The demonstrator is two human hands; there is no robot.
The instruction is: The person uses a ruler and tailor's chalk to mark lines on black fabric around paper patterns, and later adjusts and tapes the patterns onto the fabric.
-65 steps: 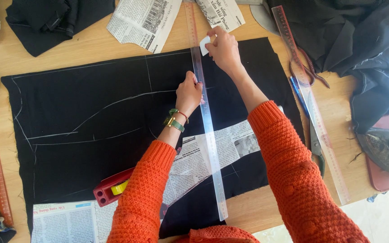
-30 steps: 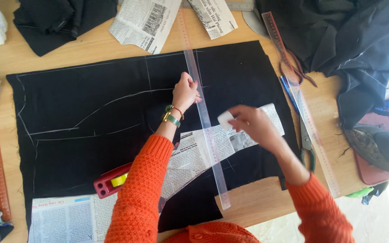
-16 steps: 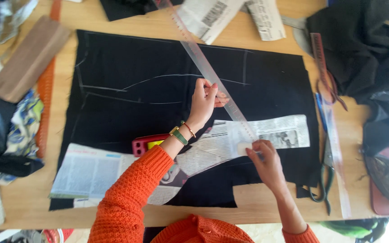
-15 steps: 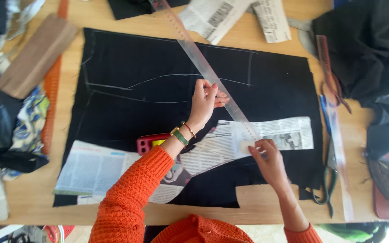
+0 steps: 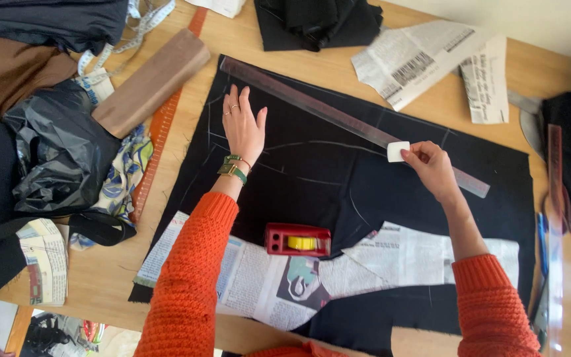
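Note:
A black fabric piece (image 5: 312, 198) with chalk lines lies spread on the wooden table. My left hand (image 5: 242, 129) rests flat and open on its upper left part, just below a long clear ruler (image 5: 338, 119) that runs diagonally across the cloth. My right hand (image 5: 431, 168) pinches a small white chalk block (image 5: 397, 151) held against the ruler's lower edge near its right end. A newspaper pattern piece (image 5: 338, 271) lies over the fabric's near edge, with a red tape dispenser (image 5: 297, 239) on top.
At left are a black plastic bag (image 5: 54, 152), a brown wooden block (image 5: 150, 82), an orange ruler (image 5: 156, 152) and a measuring tape (image 5: 133, 26). Folded black cloth (image 5: 318, 23) and newspaper sheets (image 5: 431, 63) lie at the back. More rulers (image 5: 553, 231) line the right edge.
The ruler has been swung to lie across the upper part of the fabric. My left hand moved up-left and flattened on the cloth; my right hand brought the chalk up to the ruler.

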